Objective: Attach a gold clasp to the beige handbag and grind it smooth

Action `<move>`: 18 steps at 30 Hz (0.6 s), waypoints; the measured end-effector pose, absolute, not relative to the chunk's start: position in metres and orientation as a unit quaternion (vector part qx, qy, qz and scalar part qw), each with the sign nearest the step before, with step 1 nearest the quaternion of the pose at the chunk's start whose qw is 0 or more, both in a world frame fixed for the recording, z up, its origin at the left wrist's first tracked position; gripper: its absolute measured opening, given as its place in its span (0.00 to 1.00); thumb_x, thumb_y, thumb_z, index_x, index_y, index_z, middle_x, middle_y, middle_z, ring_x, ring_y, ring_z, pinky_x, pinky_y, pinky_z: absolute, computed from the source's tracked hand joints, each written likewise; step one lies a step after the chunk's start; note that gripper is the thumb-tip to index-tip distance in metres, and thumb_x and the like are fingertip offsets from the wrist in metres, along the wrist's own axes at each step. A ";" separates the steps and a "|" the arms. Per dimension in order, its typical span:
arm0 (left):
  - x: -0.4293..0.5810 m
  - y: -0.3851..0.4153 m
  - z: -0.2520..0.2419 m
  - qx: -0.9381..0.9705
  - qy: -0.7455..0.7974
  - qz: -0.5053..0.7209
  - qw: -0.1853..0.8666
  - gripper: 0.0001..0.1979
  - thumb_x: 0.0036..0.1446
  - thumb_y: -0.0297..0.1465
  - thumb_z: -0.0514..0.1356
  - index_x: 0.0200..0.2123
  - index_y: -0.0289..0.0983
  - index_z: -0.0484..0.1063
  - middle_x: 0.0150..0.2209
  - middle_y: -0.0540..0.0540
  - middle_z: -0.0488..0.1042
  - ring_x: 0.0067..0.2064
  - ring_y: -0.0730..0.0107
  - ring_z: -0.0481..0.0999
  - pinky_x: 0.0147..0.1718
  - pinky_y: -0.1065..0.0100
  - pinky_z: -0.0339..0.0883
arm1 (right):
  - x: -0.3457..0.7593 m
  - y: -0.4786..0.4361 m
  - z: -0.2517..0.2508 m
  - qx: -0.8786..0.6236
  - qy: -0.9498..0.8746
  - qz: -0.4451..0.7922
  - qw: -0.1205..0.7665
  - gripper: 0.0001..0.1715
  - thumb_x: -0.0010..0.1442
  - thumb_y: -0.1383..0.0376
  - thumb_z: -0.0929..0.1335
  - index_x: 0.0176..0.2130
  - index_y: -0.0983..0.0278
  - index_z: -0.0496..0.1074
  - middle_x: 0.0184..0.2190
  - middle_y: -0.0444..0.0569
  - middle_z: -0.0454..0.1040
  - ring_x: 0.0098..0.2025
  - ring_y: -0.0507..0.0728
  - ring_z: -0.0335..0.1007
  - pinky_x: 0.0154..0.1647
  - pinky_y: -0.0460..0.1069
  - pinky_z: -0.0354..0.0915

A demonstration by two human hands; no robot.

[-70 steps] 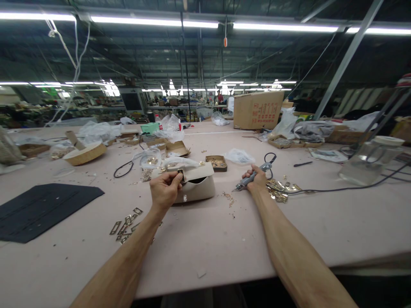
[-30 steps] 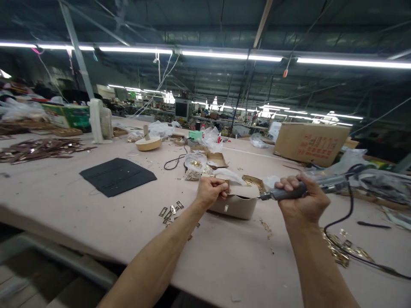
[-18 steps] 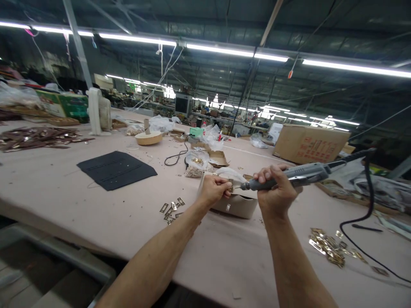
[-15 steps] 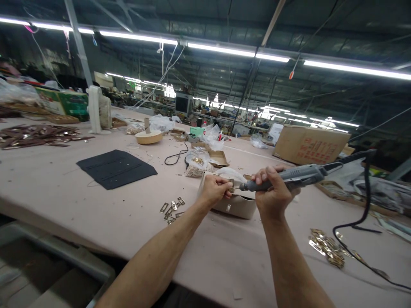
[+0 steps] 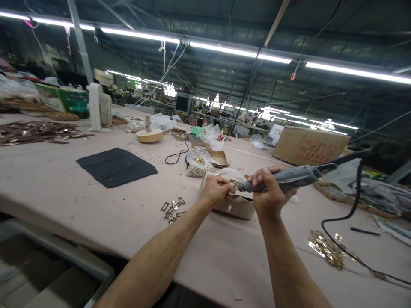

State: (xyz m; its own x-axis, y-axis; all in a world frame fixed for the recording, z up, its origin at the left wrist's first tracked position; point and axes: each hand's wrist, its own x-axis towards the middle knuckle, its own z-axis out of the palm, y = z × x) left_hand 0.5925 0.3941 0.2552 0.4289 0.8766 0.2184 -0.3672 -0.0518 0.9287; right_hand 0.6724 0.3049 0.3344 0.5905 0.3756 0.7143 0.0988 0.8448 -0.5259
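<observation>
My right hand (image 5: 269, 188) is wrapped round a grey electric screwdriver (image 5: 293, 176), its tip pointing left. That tip meets a small metal plate (image 5: 233, 185), which my left hand (image 5: 218, 191) pinches between thumb and fingers. Both hands are above a beige handbag (image 5: 240, 208) on the table, and the plate lies at the bag's upper part. Whether a screw sits under the tip is too small to tell. White wrapping (image 5: 231, 173) shows behind the plate. Left of the bag lie several loose metal frames (image 5: 173, 207).
A black sheet (image 5: 117, 167) lies to the left. Beyond the bag stands a plastic bag of small metal parts (image 5: 197, 164). Gold metal pieces (image 5: 327, 250) are piled at right, under the black cable (image 5: 355, 201). A cardboard box (image 5: 311, 145) and a white fan (image 5: 98, 107) stand further back.
My right hand and the electric screwdriver have shifted slightly left, bringing the tip closer to the plate. The cable has swung left. My left hand keeps its pinch.
</observation>
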 end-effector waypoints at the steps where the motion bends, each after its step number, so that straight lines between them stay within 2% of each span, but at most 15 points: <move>1: 0.592 0.394 0.255 0.543 0.235 0.480 0.648 0.06 0.49 0.28 0.69 0.25 0.30 0.79 0.17 0.47 0.74 0.16 0.73 0.72 0.16 0.73 0.71 | 0.672 0.305 0.334 -0.265 -0.446 0.079 0.851 0.13 0.55 0.67 0.74 0.33 0.62 0.65 0.19 0.36 0.66 0.19 0.50 0.64 0.26 0.49 0.67; 13: 0.593 0.396 0.253 0.549 0.229 0.478 0.646 0.07 0.49 0.29 0.70 0.25 0.30 0.79 0.17 0.47 0.74 0.17 0.73 0.72 0.17 0.73 0.71 | 0.668 0.309 0.329 -0.270 -0.452 0.037 0.849 0.14 0.55 0.66 0.75 0.32 0.63 0.66 0.20 0.37 0.66 0.19 0.50 0.65 0.24 0.49 0.68; 18: 0.591 0.394 0.255 0.552 0.237 0.476 0.643 0.06 0.49 0.28 0.69 0.25 0.31 0.79 0.17 0.47 0.74 0.17 0.73 0.72 0.17 0.73 0.71 | 0.664 0.308 0.324 -0.288 -0.479 0.022 0.829 0.15 0.55 0.67 0.76 0.35 0.62 0.67 0.22 0.37 0.68 0.19 0.50 0.66 0.25 0.49 0.69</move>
State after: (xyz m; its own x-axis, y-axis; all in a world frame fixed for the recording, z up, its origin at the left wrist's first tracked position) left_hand 0.5910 0.3938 0.2549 0.4355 0.8727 0.2209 -0.3498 -0.0620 0.9348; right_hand 0.6637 0.3080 0.3243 0.5402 0.3120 0.7816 0.2393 0.8335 -0.4981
